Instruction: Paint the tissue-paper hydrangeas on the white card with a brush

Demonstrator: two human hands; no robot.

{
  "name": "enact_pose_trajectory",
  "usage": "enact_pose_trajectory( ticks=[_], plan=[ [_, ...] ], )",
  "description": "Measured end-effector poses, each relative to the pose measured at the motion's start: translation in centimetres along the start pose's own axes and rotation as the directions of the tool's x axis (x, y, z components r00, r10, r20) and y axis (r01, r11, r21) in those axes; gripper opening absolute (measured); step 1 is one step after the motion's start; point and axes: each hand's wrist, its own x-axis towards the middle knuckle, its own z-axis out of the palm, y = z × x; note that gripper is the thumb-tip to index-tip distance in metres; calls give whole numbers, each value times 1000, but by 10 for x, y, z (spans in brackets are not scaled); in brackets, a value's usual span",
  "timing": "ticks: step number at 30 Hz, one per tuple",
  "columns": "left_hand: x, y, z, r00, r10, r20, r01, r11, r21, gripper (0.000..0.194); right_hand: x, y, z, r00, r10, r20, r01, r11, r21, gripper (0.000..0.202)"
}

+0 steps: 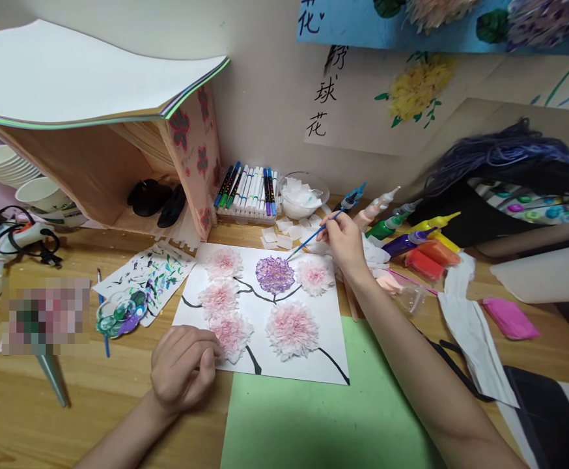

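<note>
A thin blue paintbrush (308,240) is pinched in my right hand (344,242), its tip at the upper right edge of a purple flower (275,274). That flower is on a white sheet (191,332) with several pink paper flowers (292,330) and black painted branches. My left hand (185,366) rests closed at the sheet's lower left edge, beside the lower left pink flower (229,334); whether its curled fingers hold anything is hidden.
Left of the sheet lie a paint-smeared palette (121,312) and another brush (105,326). Behind stand a marker box (248,192) and a bowl of paper pieces (301,195). Paint bottles (409,241) and a white cloth (474,332) are at the right. A green mat (314,417) is in front.
</note>
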Motion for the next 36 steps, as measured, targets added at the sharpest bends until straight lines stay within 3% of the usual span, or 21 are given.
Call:
enact_pose_trajectory(
  ticks=[10,17,21,24,27,31,36],
  plan=[
    [3,1,-1,1000,12,-2,-12,1000,4,23,3,-4,-3,994,109,-8,-108,992,69,15],
    [0,-1,-1,1000,6,-2,-6,1000,2,22,3,-19,-11,997,83,-8,-82,993,91,15],
    [-1,-2,0,1000,10,1,-10,1000,1,22,-1,-33,-21,981,-101,164,91,993,69,14],
    [-1,-2,0,1000,13,7,-13,1000,3,22,-8,-38,-25,903,-211,375,234,972,-16,10],
    [-1,-2,0,1000,19,5,-19,1000,6,22,-15,-37,-21,842,-209,497,273,960,-58,6],
    [-1,0,-1,1000,25,1,-25,1000,17,22,-18,-34,-16,814,-208,543,279,959,-51,4],
    [1,2,0,1000,17,-14,-17,1000,12,22,-17,-35,-18,849,-248,467,281,960,-1,4]
  ],
)
